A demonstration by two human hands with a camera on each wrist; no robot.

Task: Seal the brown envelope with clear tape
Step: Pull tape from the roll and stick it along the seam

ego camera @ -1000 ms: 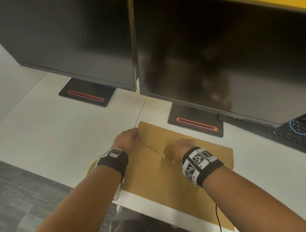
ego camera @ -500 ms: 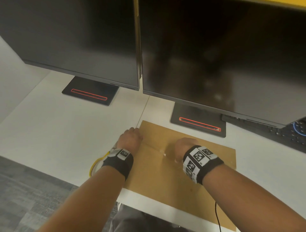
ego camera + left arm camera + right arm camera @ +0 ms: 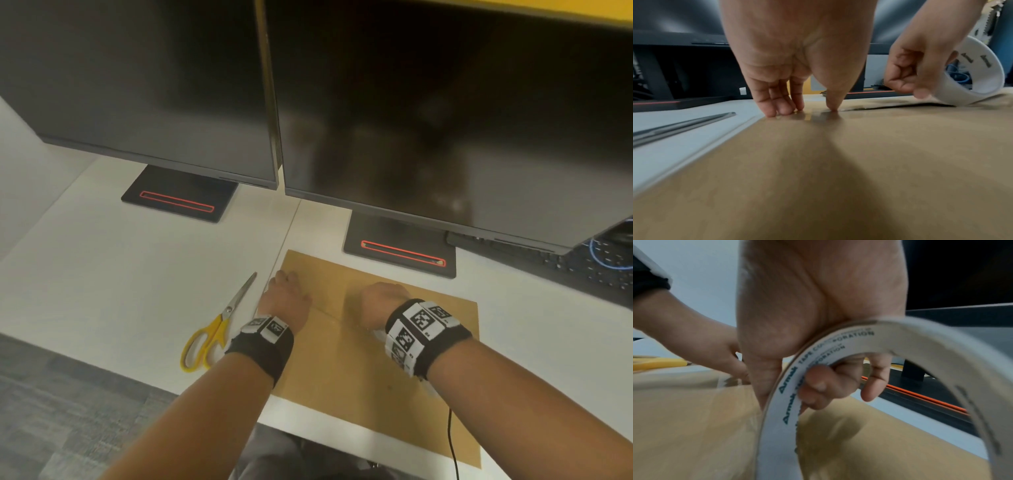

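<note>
while the left hand point(image 3: 286, 298) presses flat fingertips on the brown envelope point(image 3: 346, 370), the right hand point(image 3: 378, 301) grips the tape roll point(image 3: 970, 76).

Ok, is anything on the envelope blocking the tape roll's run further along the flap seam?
Nothing visible. The right hand holds the tape roll on the brown envelope; the seam beyond looks bare. Scissors lie off to the left.

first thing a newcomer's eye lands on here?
Probably the brown envelope lying flat at the desk's near edge, with both hands on it: the left hand presses its fingertips at the flap's left end, and the right hand grips a tape roll further right. Next, the yellow-handled scissors just left of the envelope.
</note>
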